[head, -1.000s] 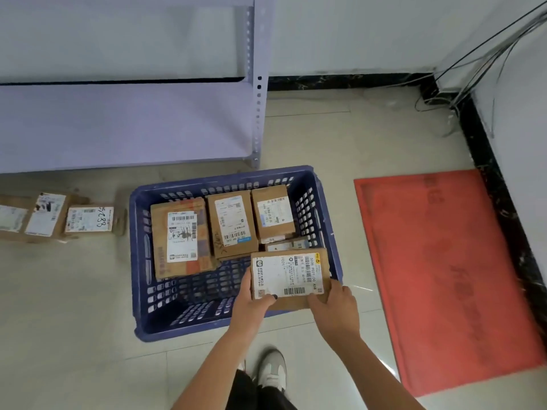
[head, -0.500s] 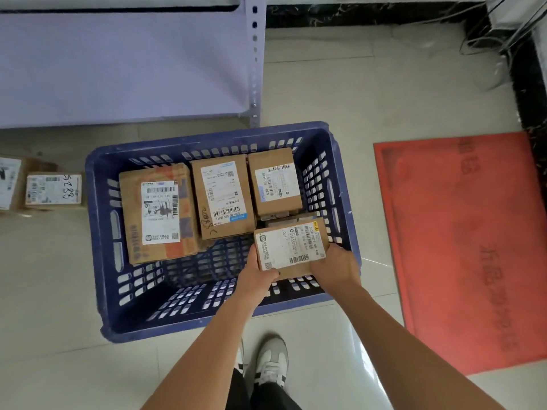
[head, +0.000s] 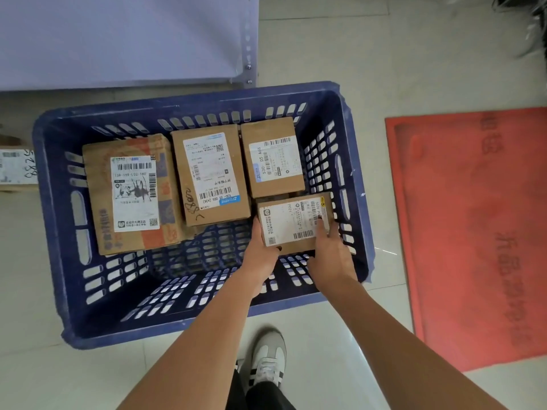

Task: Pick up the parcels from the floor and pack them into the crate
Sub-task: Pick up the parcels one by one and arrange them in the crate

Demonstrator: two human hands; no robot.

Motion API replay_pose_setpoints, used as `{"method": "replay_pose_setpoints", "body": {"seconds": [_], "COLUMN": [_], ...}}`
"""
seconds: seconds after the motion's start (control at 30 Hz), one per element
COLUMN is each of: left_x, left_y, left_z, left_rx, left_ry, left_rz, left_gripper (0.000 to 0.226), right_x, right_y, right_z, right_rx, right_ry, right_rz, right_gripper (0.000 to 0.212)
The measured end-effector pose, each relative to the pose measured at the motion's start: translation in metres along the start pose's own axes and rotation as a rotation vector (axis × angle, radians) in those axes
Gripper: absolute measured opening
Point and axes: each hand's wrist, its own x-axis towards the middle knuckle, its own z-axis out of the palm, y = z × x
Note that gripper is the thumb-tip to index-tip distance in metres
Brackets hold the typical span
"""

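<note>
Both hands clamp the small parcel [head: 293, 221]: left hand [head: 260, 250] on its near-left corner, right hand [head: 330, 250] on the right edge, fingers across the label. Parcel sits low inside the crate [head: 56, 220], at 4 o'clock of the interior. Rigid cardboard, probably light; hold by opposite edges. Three more parcels lie flat along the far wall: large [head: 130, 193], medium [head: 210, 173], small [head: 272, 156]. Another parcel [head: 16, 170] waits on the floor at 9 o'clock.
</note>
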Motion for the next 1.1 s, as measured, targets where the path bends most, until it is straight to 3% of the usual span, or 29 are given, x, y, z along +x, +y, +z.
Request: {"method": "replay_pose_setpoints", "body": {"seconds": [0.23,0.47,0.6,0.7,0.77,0.97,1.1], "left_x": [0.006,-0.004,-0.043,-0.072,-0.096,-0.156,-0.173], "left_y": [0.001,0.018,0.028,0.035,0.046,0.063,0.043], "left_z": [0.003,-0.004,-0.032,-0.070,-0.098,-0.194,-0.276], "left_rx": [-0.222,-0.012,0.124,0.260,0.301,0.332,0.175], "left_ry": [-0.008,0.023,0.059,0.092,0.157,0.311,0.374], "left_rz": [-0.074,-0.112,-0.093,0.015,0.079,0.126,0.096], "left_gripper": [0.086,0.069,0.057,0.049,0.044,0.038,0.043], "right_x": [-0.004,-0.037,-0.056,-0.069,-0.080,-0.111,-0.131], "right_y": [-0.005,-0.012,-0.027,-0.054,-0.074,-0.145,-0.212], "right_z": [-0.009,-0.016,-0.037,-0.063,-0.078,-0.082,-0.068], "right_rx": [-0.038,-0.012,0.279,0.917,1.168,1.119,1.043], "right_ry": [0.030,0.011,-0.099,-0.310,-0.421,-0.454,-0.467], "right_rz": [-0.023,-0.029,0.079,0.345,0.389,0.274,0.231], "right_gripper": [0.075,0.059,0.052,0.050,0.049,0.050,0.048]}}
